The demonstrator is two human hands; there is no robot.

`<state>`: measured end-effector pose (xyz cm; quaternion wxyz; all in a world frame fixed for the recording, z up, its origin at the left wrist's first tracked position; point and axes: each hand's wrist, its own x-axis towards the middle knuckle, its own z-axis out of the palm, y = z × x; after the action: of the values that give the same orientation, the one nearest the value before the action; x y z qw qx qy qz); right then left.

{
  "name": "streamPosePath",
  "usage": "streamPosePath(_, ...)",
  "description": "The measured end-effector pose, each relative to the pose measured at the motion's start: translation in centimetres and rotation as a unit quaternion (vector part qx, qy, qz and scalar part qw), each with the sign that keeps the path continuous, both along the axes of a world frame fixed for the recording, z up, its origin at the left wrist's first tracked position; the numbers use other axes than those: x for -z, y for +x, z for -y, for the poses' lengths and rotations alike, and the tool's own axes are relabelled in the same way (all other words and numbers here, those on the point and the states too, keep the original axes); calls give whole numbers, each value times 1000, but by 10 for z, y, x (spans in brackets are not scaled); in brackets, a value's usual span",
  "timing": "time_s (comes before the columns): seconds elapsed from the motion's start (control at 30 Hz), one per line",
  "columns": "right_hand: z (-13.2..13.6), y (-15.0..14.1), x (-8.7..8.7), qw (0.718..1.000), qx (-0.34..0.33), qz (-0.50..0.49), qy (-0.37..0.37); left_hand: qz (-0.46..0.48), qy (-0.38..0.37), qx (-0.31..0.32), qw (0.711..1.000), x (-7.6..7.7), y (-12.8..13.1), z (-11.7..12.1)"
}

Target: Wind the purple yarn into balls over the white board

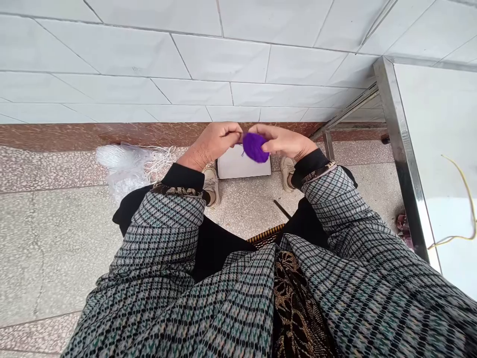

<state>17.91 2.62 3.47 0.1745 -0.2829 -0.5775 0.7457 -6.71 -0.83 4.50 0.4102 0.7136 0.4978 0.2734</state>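
Head view, looking down past two checked sleeves (335,258). One purple yarn ball (255,147) sits between two hands, held up in front of the person and overlapping a white box (242,164) in this view. The left hand (212,144) and right hand (285,140) are both closed in on it, fingers curled around its sides, with a thin strand sticking out at lower left.

Below the hands: two beige shoes (211,186), toes forward, one either side of the box; one dark rod (282,209); one striped woven edge (265,235), near the lap. One white plastic bag (126,166) with loose white strings lies on the terrazzo floor (55,238), left of the box, against the brown skirting (74,136) under white wall tiles (223,59). At right, one steel-legged counter (400,149) stands beside the person, one yellow cord (467,209) showing on its white surface.
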Motion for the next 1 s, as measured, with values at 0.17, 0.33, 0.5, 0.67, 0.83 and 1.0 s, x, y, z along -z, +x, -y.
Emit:
streamPosePath(0.17,2,-7,-8,971,224,-88,7,-10,-30,64,997,9,13,2)
streamPosePath(0.33,0,-18,-6,949,305,72,23,-19,-30,166,985,8,29,11)
streamPosePath(0.5,4,-17,-7,954,168,246,27,-32,-10,97,995,-2,19,11)
streamPosePath(0.67,11,-13,-17,987,27,160,-25,-48,2,9,999,-7,5,5)
streamPosePath(0.83,10,-8,-12,998,22,6,-58,-39,2,-36,999,4,3,-3)
streamPosePath(1.0,8,-7,-12,995,88,-16,-50,-39,-10,-12,999,19,9,-7)
